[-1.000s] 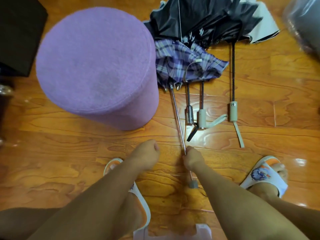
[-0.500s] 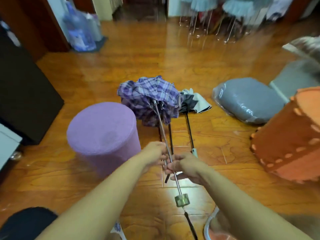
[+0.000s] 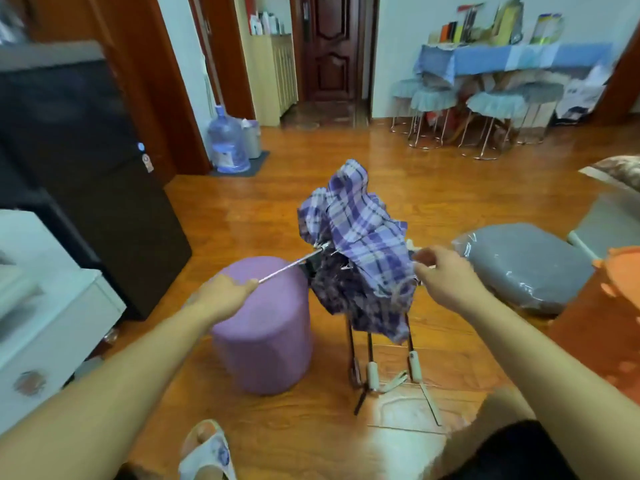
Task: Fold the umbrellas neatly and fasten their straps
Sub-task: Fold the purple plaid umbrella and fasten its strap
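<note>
My left hand [image 3: 221, 299] gripped the plaid umbrella [image 3: 360, 251] by its shaft, which ran up and right to the canopy; my right hand [image 3: 441, 277], nearer, pinched the cloth's edge.

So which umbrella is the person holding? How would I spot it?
Find the round purple stool on the wooden floor. Just above and right of it, the left hand grips a silver shaft leading to the plaid umbrella. It alone is lifted and purple-checked; the other umbrellas lie on the floor.
</note>
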The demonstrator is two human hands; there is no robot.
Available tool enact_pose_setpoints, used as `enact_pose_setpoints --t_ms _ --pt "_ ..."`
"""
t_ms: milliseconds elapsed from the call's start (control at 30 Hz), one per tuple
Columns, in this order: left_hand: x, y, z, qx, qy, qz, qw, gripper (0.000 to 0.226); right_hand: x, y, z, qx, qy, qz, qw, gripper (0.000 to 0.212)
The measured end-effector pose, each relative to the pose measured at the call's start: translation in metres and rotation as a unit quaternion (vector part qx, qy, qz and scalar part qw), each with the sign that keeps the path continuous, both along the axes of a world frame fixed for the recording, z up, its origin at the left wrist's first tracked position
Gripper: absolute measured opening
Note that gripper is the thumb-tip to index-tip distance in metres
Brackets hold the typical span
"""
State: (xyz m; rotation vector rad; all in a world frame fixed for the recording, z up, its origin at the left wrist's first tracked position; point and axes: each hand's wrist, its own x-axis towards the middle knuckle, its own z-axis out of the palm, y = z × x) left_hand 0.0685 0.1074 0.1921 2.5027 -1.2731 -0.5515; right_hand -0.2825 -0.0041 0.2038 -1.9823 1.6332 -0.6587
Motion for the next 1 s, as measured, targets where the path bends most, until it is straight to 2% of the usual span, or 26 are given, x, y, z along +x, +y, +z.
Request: enact_pose_setpoints --t_ms 133,233,300,333,467,567,700,767,833,933,1000 --pt "0.030 0.019 -0.018 0.047 -0.043 -0.028 0.998 0.067 0.017 -0.038 -0.014 0.011 0.032 0.061 0.998 0.038" --pt "0.052 0.018 -0.041 0.056 -0.083 -0.049 0.994 0.072 0.032 -0.046 -0.049 -0.040 0.053 0.111 0.992 0.037" --pt "0.061 0.021 -0.054 0.054 -0.122 -0.058 0.989 0.074 0.043 -0.044 -0.068 -0.059 0.104 0.175 0.977 0.039" --pt "0.065 0.023 -0.060 0.053 -0.134 -0.061 0.988 0.075 0.050 -0.044 -0.074 -0.055 0.134 0.211 0.967 0.049" --pt "0.080 0.026 -0.080 0.055 -0.125 -0.084 0.987 0.075 0.072 -0.038 -0.095 0.012 0.227 0.334 0.915 0.116" --pt "0.082 0.019 -0.086 0.040 -0.110 -0.101 0.988 0.073 0.079 -0.032 -0.121 0.029 0.319 0.361 0.876 0.125" --pt "0.072 0.013 -0.088 -0.013 -0.146 -0.120 0.982 0.073 0.084 -0.036 -0.130 -0.022 0.369 0.320 0.872 0.129" --pt "0.070 0.015 -0.089 -0.041 -0.161 -0.130 0.977 0.072 0.079 -0.043 -0.128 -0.048 0.371 0.295 0.879 0.126" --pt "0.071 0.016 -0.090 -0.054 -0.167 -0.135 0.975 0.070 0.071 -0.050 -0.124 -0.063 0.376 0.267 0.885 0.110" --pt "0.077 0.019 -0.094 -0.046 -0.175 -0.141 0.973 0.067 0.061 -0.053 -0.120 -0.077 0.369 0.266 0.887 0.050" --pt "0.077 0.019 -0.095 -0.022 -0.145 -0.149 0.978 0.063 0.058 -0.048 -0.120 -0.081 0.331 0.291 0.894 0.025"
